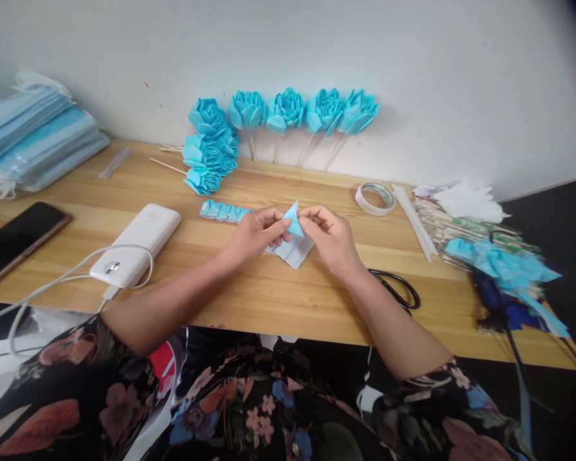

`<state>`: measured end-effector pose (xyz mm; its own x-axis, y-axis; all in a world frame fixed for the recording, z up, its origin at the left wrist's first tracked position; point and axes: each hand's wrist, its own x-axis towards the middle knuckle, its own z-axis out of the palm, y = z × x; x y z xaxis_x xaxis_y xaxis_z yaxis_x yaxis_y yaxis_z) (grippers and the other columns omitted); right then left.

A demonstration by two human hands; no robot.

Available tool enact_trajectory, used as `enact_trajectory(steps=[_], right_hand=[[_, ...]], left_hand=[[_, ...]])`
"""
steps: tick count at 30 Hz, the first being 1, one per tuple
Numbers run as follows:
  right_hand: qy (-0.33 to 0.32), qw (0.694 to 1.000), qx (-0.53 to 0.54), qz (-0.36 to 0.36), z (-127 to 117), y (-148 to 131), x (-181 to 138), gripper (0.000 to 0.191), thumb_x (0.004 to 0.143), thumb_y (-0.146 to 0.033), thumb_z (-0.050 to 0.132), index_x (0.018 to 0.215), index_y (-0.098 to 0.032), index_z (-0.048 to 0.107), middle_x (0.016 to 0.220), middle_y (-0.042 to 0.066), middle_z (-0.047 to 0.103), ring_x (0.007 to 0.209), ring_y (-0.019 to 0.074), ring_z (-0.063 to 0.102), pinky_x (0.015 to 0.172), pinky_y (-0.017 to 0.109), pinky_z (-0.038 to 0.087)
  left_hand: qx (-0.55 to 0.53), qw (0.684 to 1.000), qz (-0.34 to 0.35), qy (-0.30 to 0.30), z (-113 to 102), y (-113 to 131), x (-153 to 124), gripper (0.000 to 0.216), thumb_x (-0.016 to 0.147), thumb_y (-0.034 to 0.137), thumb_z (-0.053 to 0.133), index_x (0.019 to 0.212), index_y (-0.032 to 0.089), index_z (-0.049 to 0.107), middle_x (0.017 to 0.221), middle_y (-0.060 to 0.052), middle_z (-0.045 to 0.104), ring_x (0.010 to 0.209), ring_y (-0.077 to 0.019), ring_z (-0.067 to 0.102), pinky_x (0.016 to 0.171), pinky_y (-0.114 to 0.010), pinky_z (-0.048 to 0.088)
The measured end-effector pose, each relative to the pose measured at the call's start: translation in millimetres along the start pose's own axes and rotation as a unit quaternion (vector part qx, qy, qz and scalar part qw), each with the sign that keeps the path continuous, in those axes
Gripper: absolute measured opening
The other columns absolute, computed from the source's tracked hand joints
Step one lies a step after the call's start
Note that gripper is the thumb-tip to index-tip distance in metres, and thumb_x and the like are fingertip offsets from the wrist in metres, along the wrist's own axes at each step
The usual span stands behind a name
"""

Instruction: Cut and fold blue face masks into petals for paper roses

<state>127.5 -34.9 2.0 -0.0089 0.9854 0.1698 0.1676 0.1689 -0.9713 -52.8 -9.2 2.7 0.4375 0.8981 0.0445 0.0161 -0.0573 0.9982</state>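
Observation:
Between my two hands is a small light-blue square of mask fabric (294, 223), with one corner folded to a point. My left hand (264, 232) is closed, pinching its left edge. On the opposite edge the thumb and fingers of my right hand (327, 232) are pinched together. Just below them, more pale blue squares (296, 251) lie on the table, partly covered by my fingers. A row of folded blue pieces (223, 210) stretches out left of my left hand. Black scissor handles (397, 288) show beside my right forearm, which hides the rest.
Several blue fabric roses (288, 110) on sticks lean on the wall, others (205, 157) are heaped left. A tape roll (375, 198) and glue sticks (414, 221) lie right, near blue scraps (504, 262). Leftward are a power bank (137, 246), phone (19, 240) and stacked masks (38, 137).

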Motion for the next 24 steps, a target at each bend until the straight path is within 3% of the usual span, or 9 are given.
enact_trajectory(steps=[5,10,14,18,24], right_hand=[[-0.021,0.995,0.079,0.050,-3.5,2.3,2.3,0.037,0.088,-0.050,0.065,0.116,-0.027,0.069,0.088,0.001,0.068,0.080,0.0158,0.060,0.078,0.034,0.050],[-0.066,0.989,0.100,0.086,-4.5,-1.1,2.8,0.043,0.076,-0.045,0.079,0.113,-0.024,0.072,0.089,0.001,0.070,0.081,0.0159,0.061,0.079,0.034,0.051],[-0.065,0.993,0.085,0.055,-4.1,-1.4,2.3,0.032,0.078,-0.042,0.077,0.105,-0.023,0.076,0.090,0.002,0.070,0.083,0.0169,0.062,0.081,0.035,0.051],[-0.048,0.994,0.093,0.042,-3.9,-1.0,1.9,0.034,0.079,-0.039,0.076,0.108,-0.022,0.075,0.095,0.002,0.072,0.087,0.0178,0.063,0.086,0.036,0.050],[-0.052,0.994,0.087,0.032,-3.1,-4.3,0.7,0.027,0.080,-0.035,0.074,0.103,-0.021,0.076,0.088,0.001,0.069,0.082,0.0156,0.059,0.080,0.032,0.048]], left_hand=[[-0.003,1.000,-0.005,0.001,0.1,0.5,-0.3,0.029,0.085,0.040,0.069,0.071,0.016,0.059,0.064,-0.001,0.065,0.052,-0.0068,0.052,0.053,-0.020,0.045],[0.024,1.000,0.007,0.006,1.4,0.1,-1.6,0.027,0.084,0.036,0.069,0.070,0.017,0.058,0.063,0.000,0.064,0.053,-0.0071,0.052,0.053,-0.020,0.043],[0.009,1.000,0.011,-0.010,-0.2,1.1,-2.0,0.032,0.090,0.042,0.062,0.072,0.016,0.060,0.065,-0.002,0.065,0.054,-0.0079,0.054,0.054,-0.021,0.045],[-0.037,0.999,0.006,-0.001,-1.9,0.3,-0.6,0.039,0.094,0.051,0.054,0.078,0.016,0.060,0.068,-0.004,0.068,0.054,-0.0097,0.057,0.054,-0.023,0.047],[-0.027,1.000,-0.005,-0.004,-1.4,3.5,-0.3,0.040,0.085,0.054,0.067,0.077,0.015,0.061,0.066,-0.003,0.066,0.054,-0.0084,0.055,0.055,-0.022,0.046]])
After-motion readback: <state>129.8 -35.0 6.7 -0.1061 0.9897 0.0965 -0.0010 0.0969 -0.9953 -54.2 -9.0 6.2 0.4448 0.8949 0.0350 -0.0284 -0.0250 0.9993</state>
